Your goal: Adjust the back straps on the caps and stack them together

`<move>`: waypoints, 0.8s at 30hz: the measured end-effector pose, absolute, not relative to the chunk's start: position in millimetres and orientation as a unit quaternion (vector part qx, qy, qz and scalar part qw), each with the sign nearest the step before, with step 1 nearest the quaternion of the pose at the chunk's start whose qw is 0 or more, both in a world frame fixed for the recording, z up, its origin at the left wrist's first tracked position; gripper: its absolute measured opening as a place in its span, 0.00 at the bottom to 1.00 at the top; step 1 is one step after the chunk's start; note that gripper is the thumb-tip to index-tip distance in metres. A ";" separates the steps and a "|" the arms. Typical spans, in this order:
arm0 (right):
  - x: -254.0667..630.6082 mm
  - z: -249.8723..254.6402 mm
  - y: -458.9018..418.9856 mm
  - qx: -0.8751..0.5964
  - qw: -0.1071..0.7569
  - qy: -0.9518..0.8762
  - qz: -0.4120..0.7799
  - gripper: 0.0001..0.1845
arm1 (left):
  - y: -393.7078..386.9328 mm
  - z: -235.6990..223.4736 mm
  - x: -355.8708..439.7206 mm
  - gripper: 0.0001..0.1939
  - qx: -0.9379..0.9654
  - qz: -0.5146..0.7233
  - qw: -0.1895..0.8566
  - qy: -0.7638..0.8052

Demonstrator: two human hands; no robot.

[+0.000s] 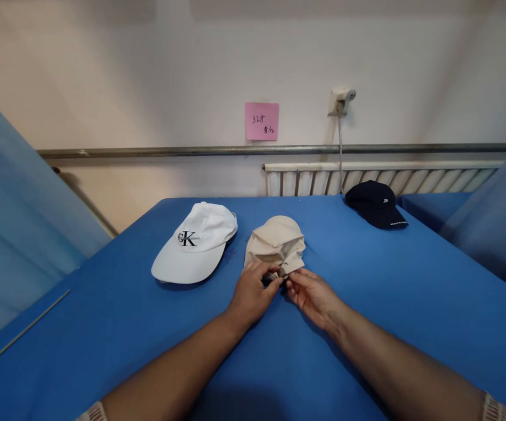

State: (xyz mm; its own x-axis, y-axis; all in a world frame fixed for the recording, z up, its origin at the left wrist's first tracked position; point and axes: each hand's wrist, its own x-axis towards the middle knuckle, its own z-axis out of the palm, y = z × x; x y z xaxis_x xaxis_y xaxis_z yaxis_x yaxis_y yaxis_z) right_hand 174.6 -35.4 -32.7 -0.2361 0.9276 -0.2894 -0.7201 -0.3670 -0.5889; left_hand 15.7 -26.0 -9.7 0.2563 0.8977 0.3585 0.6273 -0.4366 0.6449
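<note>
A beige cap (274,237) lies in the middle of the blue-covered table (156,339), its back strap side toward me. Near that strap, my left hand (255,292) pinches the cap's rear edge between thumb and fingers. From the other side my right hand (312,295) grips the strap end, fingers closed. The small fastening between the fingertips is partly hidden. To the left rests a white cap (196,240) with black lettering, brim toward me. A dark navy cap (371,202) sits at the far right corner.
A thin stick (29,325) lies at the table's left edge. Blue curtains (11,210) hang on both sides. Behind the table are a metal rail (183,151), a radiator (309,181), a wall socket (338,102) with a cable, and a pink note (262,121).
</note>
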 end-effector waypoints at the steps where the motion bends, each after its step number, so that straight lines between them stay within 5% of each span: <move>1: 177.4 -33.9 -34.2 -0.307 0.535 -0.187 0.765 0.10 | -26.8 -8.8 16.2 0.09 0.772 0.354 0.188 0.494; 24: 177.4 -38.7 -38.4 -0.408 0.540 -0.381 0.630 0.19 | -29.1 -5.9 17.2 0.06 0.809 0.308 0.142 0.480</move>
